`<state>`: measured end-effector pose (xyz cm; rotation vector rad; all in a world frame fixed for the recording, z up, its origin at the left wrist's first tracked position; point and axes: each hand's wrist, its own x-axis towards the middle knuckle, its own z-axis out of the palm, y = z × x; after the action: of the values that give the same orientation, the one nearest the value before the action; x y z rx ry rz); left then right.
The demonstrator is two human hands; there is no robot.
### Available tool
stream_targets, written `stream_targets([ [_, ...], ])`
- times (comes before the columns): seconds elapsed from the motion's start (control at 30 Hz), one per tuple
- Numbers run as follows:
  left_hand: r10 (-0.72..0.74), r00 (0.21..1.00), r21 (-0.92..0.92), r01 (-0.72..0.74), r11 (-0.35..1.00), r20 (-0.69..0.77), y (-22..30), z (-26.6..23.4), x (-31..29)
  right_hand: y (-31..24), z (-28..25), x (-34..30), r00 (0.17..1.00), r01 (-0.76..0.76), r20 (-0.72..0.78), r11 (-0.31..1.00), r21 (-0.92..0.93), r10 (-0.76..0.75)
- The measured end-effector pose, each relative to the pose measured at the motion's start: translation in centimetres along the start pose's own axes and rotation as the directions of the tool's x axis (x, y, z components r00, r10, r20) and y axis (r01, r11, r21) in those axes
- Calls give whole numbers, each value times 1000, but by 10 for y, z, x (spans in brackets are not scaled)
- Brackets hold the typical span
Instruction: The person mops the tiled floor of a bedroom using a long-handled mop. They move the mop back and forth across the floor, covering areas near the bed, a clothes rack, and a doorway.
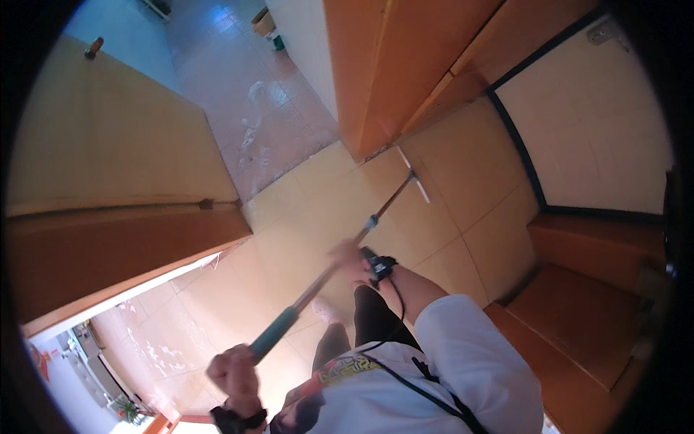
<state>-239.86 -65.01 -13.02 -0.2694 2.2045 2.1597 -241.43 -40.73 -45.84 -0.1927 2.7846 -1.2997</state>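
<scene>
Mop handle (318,286) is running diagonally away from you: your left hand (235,372) is gripping its near end, your right hand (350,260) is clasping mid-shaft, and the white head (413,176) is resting on the floor tiles (318,210) ahead.

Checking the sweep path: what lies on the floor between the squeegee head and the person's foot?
In the head view, only bare tiled floor lies between the squeegee head and the foot; the handle passes above it.
</scene>
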Motion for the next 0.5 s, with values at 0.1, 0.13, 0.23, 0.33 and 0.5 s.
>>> stream_targets([
  [0.1,220,975,434,-190,881,-19,34,-52,-11,-73,45,14,983,122,145,989,-85,-109],
  [0.13,228,969,299,-190,935,-96,44,-63,-14,-109,58,18,981,-154,133,983,100,140],
  [0.23,239,941,188,-196,962,-239,77,-91,-31,-156,49,34,917,203,323,971,128,-235],
  [0.33,275,920,166,-236,957,-280,96,-109,-42,-197,38,60,853,290,382,931,221,-357],
  [0.5,313,855,185,-258,948,-413,86,-126,-59,-209,32,87,830,397,358,904,158,-427],
])
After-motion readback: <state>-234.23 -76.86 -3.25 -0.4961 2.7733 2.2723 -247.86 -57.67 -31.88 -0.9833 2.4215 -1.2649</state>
